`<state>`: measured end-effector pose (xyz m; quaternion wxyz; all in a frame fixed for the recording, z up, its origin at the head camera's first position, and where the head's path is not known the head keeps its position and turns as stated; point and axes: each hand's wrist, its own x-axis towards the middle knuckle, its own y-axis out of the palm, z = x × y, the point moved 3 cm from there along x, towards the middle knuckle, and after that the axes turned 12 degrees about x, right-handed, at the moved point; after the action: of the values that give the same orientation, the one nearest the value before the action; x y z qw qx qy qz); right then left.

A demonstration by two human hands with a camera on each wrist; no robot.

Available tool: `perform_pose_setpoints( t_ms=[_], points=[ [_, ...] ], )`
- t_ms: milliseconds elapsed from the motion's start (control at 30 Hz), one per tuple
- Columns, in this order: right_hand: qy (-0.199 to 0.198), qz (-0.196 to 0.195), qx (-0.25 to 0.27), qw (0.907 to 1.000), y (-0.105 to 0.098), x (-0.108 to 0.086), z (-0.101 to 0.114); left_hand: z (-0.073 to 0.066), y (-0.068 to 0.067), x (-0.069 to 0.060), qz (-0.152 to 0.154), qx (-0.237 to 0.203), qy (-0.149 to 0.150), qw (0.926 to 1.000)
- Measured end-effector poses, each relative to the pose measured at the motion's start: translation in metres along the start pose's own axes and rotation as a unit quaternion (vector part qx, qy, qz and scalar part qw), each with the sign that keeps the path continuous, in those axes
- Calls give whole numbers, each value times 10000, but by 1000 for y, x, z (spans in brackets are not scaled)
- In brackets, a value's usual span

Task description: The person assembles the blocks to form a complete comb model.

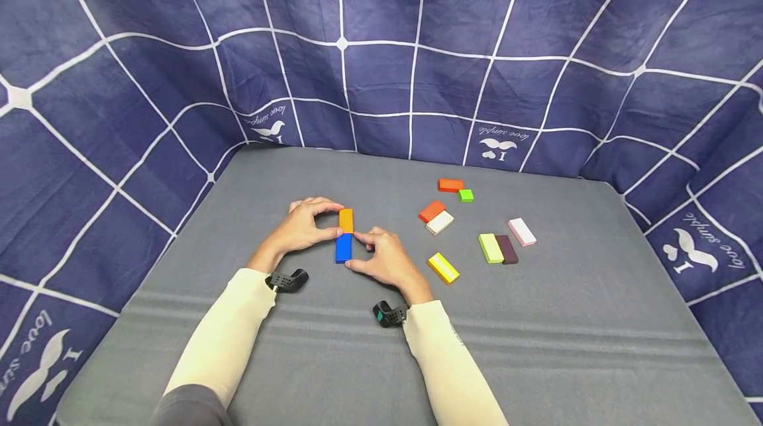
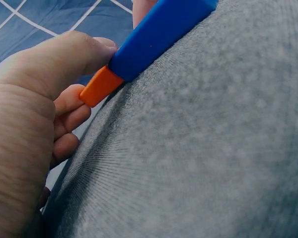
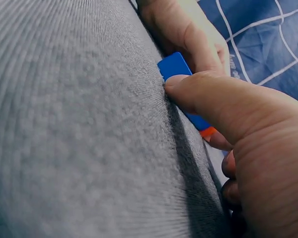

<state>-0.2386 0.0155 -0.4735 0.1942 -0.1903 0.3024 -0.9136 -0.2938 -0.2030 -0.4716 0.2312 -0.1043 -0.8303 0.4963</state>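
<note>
An orange block (image 1: 346, 220) and a blue block (image 1: 343, 248) lie end to end on the grey cloth, left of the table's middle, the orange one farther from me. My left hand (image 1: 305, 224) pinches the orange block from the left, index finger at its far end and thumb near the joint. From the right, my right hand (image 1: 387, 258) pinches the blue block, its thumb at the near end and its index finger by the joint. The left wrist view shows the blue block (image 2: 159, 37) meeting the orange block (image 2: 102, 87). In the right wrist view, my right thumb partly covers the blue block (image 3: 174, 64).
To the right lie a yellow block (image 1: 444, 268), a red block (image 1: 432, 211) touching a cream block (image 1: 440, 222), and a lime block (image 1: 491, 248) beside a dark brown block (image 1: 507, 250). Farther off are a pink block (image 1: 522, 232), an orange-red block (image 1: 450, 185) and a green block (image 1: 466, 195).
</note>
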Motion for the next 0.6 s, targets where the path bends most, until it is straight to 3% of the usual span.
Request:
perform_pose_setpoints(
  t_ms=[600],
  points=[
    [54, 15, 59, 10000, 0, 0, 4, -3, 2, -1, 202, 354, 58, 9992]
  ],
)
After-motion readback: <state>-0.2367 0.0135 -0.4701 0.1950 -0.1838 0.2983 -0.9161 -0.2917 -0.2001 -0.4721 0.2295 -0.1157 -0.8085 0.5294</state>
